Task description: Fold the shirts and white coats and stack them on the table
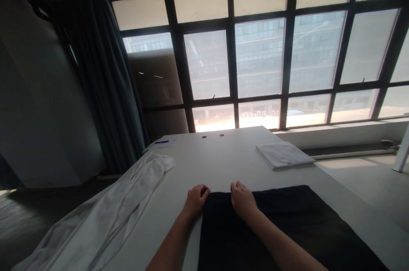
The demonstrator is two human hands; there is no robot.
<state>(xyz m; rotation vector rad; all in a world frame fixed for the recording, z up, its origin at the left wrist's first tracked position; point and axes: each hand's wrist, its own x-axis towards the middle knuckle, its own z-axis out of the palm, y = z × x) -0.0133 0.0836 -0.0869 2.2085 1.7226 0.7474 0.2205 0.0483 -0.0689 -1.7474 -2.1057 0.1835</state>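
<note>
Across the room from me, a black-framed grid window (259,58) is filling most of the wall. Below it a white table (204,166) is reaching toward the panes, and a dark blue curtain (102,70) is hanging at the left. On the table's near part, a navy cloth (287,213) is lying flat; a crumpled white cloth (118,207) is trailing along the left edge, and a folded white cloth (283,154) is resting near the right one. The right hand (243,199) is curling its fingers at the navy cloth's far edge, and the left hand (196,199) is bending at its far-left corner; I can't tell how firmly either is gripping. Beyond, a pen (161,142) is lying on paper (171,141).
</note>
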